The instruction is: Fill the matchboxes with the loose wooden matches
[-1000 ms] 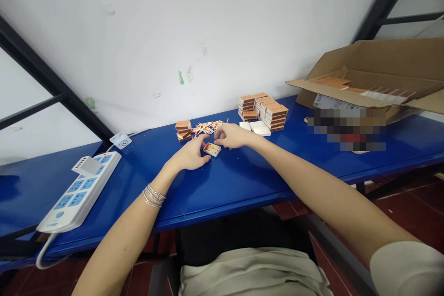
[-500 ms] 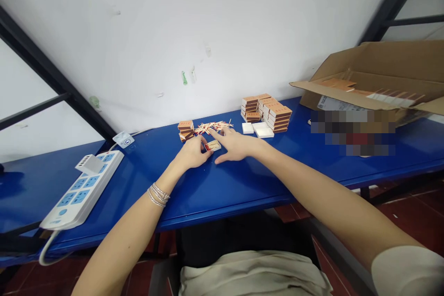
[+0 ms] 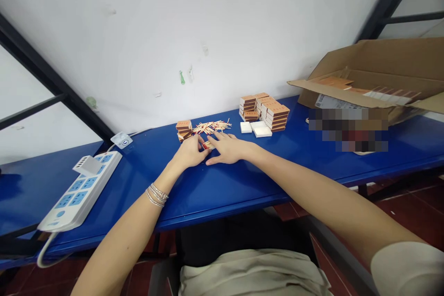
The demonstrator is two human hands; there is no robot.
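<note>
On the blue table, a small matchbox tray (image 3: pixel 207 145) filled with red-tipped matches lies between my hands. My left hand (image 3: pixel 190 151) is closed on the tray's left end, thumb in front and fingers behind. From the right, my right hand (image 3: pixel 231 148) reaches across the tray with fingers stretched and thumb apart, covering its right part; whether it touches the matches I cannot tell. Just behind lies a loose pile of matches (image 3: pixel 211 126). A short stack of orange matchboxes (image 3: pixel 183 126) stands left of the pile. To the right rest white matchbox trays (image 3: pixel 262 130).
Several stacked matchboxes (image 3: pixel 275 110) stand near the wall. An open cardboard box (image 3: pixel 364 62) occupies the right side, with a blurred-out patch before it. A white power strip (image 3: pixel 83 189) with a plug-in adapter lies at the left, its cable hanging over the table's edge.
My right hand has shifted left and closer to my left hand, now covering more of the match-filled tray. My left hand still grips the tray's left end.
</note>
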